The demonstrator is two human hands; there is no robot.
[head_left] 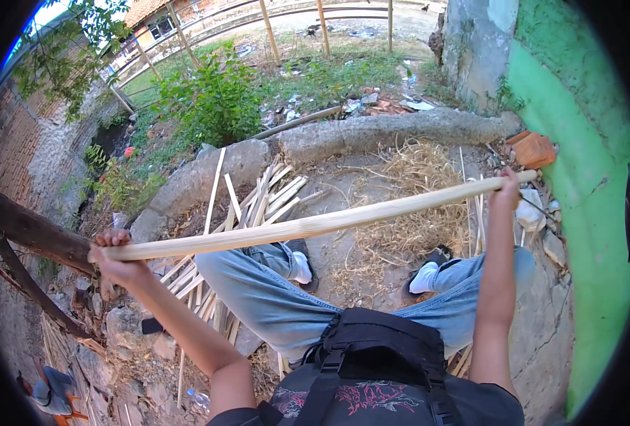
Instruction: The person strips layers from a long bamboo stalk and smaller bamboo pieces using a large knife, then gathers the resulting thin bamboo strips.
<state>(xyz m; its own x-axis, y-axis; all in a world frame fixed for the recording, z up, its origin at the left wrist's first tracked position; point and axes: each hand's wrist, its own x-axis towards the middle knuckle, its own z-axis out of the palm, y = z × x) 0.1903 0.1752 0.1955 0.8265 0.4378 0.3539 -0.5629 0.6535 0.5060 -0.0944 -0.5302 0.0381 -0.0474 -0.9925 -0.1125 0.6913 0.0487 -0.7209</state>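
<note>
A long pale bamboo strip (308, 225) spans the view in front of me, above my knees, its right end a little farther off than its left. My left hand (119, 259) is wrapped round its left end, close to a dark log. Near the other end, my right hand (505, 190) grips the strip, with a short length sticking out past the fist. On the ground below lie several split bamboo strips (281, 199) in a loose pile by my left leg. A heap of curly shavings (418, 206) is spread beyond my feet.
A dark log (34, 224) slants in from the left. A low stone kerb (400, 131) curves across ahead, with a green bush (215, 99) behind it. Orange bricks (533, 150) and pale stones (530, 211) lie against the green wall (577, 142). Another person (52, 390) is partly visible at lower left.
</note>
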